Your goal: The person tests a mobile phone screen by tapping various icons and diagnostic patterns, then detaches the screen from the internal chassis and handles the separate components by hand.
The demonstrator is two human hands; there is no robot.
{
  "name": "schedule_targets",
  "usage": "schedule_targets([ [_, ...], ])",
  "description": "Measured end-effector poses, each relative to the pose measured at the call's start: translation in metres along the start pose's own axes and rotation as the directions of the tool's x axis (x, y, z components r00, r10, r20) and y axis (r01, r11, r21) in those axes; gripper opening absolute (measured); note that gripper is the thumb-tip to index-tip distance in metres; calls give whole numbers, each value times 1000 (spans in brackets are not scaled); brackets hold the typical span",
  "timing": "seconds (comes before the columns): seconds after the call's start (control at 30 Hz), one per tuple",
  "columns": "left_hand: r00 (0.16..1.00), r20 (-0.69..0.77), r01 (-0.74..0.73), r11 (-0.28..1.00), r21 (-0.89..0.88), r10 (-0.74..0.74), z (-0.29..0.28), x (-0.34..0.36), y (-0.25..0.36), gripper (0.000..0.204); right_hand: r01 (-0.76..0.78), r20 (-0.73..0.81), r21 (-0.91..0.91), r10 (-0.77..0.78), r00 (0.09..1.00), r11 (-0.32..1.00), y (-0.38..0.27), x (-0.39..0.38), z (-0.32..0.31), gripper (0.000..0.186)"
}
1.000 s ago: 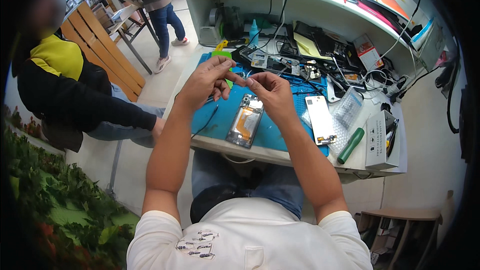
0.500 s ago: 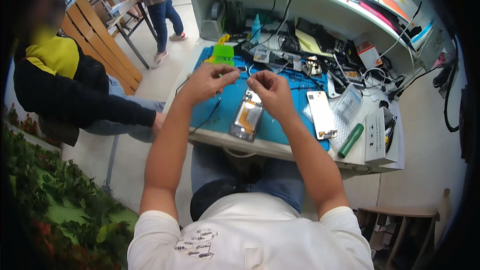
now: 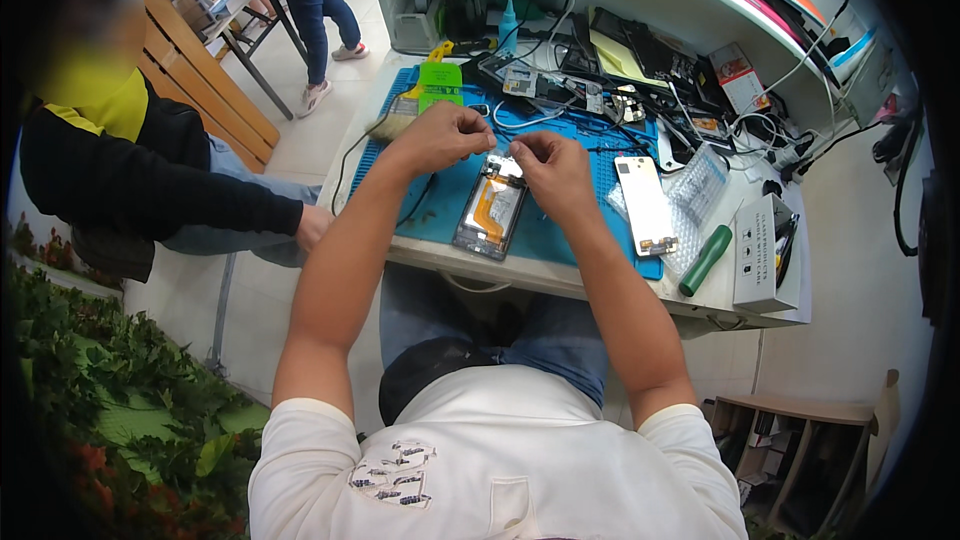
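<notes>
An opened phone (image 3: 490, 208) with an orange flex cable inside lies on the blue work mat (image 3: 560, 235) in front of me. My left hand (image 3: 446, 138) is held just beyond the phone's far end, with thumb and fingertips pinched. Across a small gap, my right hand (image 3: 554, 172) is pinched too, over the phone's far right corner. Whatever sits between either set of fingertips is too small to make out. To the right of my right hand rests a white phone panel (image 3: 644, 202) with a flex connector at its near end.
Bubble wrap (image 3: 698, 208), a green handle (image 3: 706, 260) and a white box (image 3: 768, 258) lie on the right. Cables, phone parts and a blue bottle (image 3: 508, 28) crowd the back; a green scraper-like piece (image 3: 440, 84) is at back left. A person (image 3: 170, 175) sits close on the left.
The view has tilted slightly, so the desk appears higher. Both hands have come closer to the phone's far end, still pinched. The phone and panel stay in place on the mat.
</notes>
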State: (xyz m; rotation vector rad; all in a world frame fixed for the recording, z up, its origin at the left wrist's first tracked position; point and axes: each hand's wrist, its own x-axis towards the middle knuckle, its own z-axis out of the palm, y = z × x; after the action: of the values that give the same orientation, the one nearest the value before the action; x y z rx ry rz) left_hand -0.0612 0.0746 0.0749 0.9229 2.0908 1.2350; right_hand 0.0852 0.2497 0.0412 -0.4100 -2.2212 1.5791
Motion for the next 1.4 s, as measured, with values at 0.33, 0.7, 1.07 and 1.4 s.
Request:
schedule_targets([
  [0.33,994,40,101,994,-37,-100,9,16,-21,19,172,-88,-201,-193,977,964,2,-4,-6,16],
  [0.7,995,30,93,995,-30,-92,16,19,-32,19,356,43,-326,-362,931,876,16,-3,14,13],
  [1.07,999,-43,-23,995,93,27,20,21,-40,19,415,114,-408,-406,907,813,17,-2,17,14],
  [1.4,953,-207,-161,947,277,222,32,3,-33,22,436,90,-432,-443,892,789,22,-4,20,13],
])
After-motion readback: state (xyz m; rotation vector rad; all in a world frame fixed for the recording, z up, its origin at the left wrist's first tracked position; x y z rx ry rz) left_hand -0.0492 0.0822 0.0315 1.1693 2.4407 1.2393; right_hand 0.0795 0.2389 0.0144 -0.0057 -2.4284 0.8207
